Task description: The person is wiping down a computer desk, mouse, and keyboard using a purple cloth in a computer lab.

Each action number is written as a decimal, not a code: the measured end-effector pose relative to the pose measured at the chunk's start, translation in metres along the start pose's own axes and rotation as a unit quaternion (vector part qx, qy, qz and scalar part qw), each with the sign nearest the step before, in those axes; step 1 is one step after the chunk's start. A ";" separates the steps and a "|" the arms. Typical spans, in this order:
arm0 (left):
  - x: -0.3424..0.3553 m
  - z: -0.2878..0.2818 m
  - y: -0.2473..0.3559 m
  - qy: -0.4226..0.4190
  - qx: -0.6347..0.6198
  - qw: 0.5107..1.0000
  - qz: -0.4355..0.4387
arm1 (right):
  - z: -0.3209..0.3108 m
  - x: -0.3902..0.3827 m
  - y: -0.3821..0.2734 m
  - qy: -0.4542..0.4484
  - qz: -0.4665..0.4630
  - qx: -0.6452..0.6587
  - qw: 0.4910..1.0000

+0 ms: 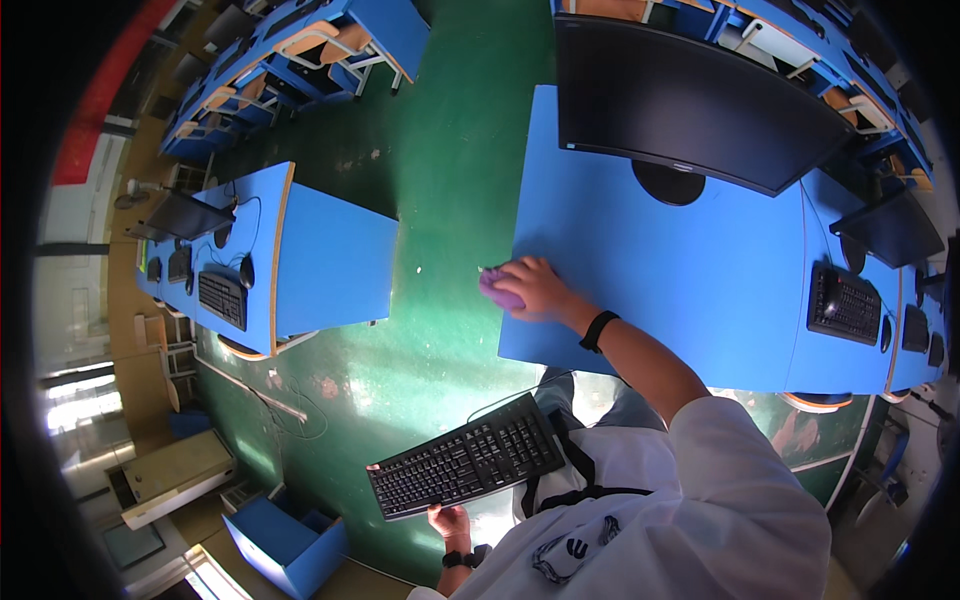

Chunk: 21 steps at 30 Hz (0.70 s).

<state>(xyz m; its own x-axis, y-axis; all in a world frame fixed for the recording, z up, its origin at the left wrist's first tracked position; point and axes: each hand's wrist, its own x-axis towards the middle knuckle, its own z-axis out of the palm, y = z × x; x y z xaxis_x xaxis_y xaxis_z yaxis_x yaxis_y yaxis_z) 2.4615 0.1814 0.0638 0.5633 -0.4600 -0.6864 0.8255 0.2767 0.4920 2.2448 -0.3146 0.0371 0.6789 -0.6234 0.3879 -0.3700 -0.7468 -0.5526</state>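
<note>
My right hand (pixel 538 288) presses a crumpled purple cloth (pixel 500 287) at the left edge of the blue desk (pixel 640 290), its fingers curled over the cloth. Part of the cloth hangs past the edge. Low on the left, my left hand (pixel 449 520) grips a black keyboard (pixel 465 457) by its near edge; most of its fingers are hidden beneath. The keyboard is held off the desk, tilted, above the green floor, and a thin cable runs from its far side toward the desk.
A large black monitor (pixel 700 100) stands at the desk's far side. Farther right along the row are another keyboard (pixel 845 302) and a mouse (pixel 886 333). Across the green aisle is a second blue desk (pixel 335 255) with computers. A blue box-like cabinet (pixel 285 545) sits at lower left.
</note>
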 end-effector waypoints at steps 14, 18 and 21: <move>-0.097 -0.052 -0.086 -0.058 0.060 0.996 0.041 | -0.127 -0.226 0.003 -0.126 -0.078 0.093 0.984; -0.079 -0.040 -0.107 -0.097 0.057 0.994 -0.006 | -0.197 -0.327 0.018 -0.064 0.030 0.058 0.996; -0.063 -0.010 -0.122 -0.073 0.075 0.993 -0.052 | -0.237 -0.406 0.023 0.016 0.119 -0.005 0.993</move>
<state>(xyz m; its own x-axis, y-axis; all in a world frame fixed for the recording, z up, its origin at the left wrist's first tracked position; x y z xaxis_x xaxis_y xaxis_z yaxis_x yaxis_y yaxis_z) 2.3255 0.1847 0.0412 0.4550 -0.6002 -0.6578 0.8581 0.0981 0.5040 1.8105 -0.1332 0.0420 0.5508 -0.7892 0.2716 -0.5235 -0.5801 -0.6241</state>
